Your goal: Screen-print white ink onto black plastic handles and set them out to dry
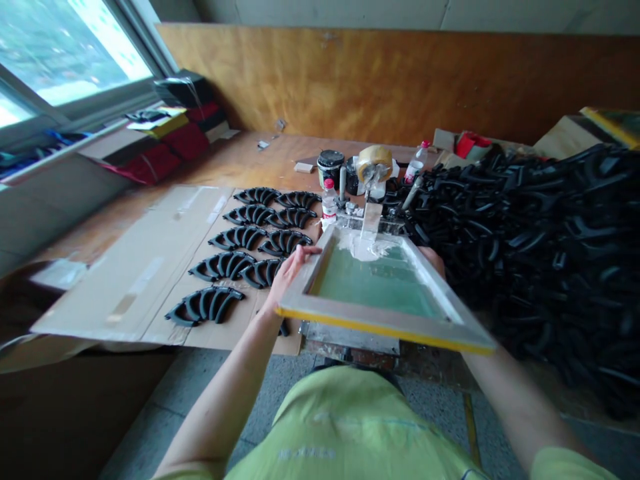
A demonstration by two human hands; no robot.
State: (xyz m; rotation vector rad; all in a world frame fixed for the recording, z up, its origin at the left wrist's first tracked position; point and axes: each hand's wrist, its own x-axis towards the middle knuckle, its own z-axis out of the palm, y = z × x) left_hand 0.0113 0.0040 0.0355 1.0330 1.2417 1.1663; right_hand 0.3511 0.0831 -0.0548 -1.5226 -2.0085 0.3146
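Note:
A screen printing frame (350,309) with green mesh is tilted in front of me, its near edge raised and yellow underneath. My left hand (289,277) grips its left side, thumb and fingers along the rim. On the opposite side, my right hand (434,261) holds the frame, with most of its fingers hidden behind it. White paste (361,247) lies on the mesh at the far end, where a flat pale scraper (371,219) stands in it. Beneath the frame, a metal base (350,339) partly shows.
Curved black pieces (225,265) lie in fanned rows on a cardboard sheet (145,267) at left. A large heap of black parts (525,247) fills the right. Behind the frame stand a bottle (329,200), a dark tub (331,167) and a tape roll (375,163).

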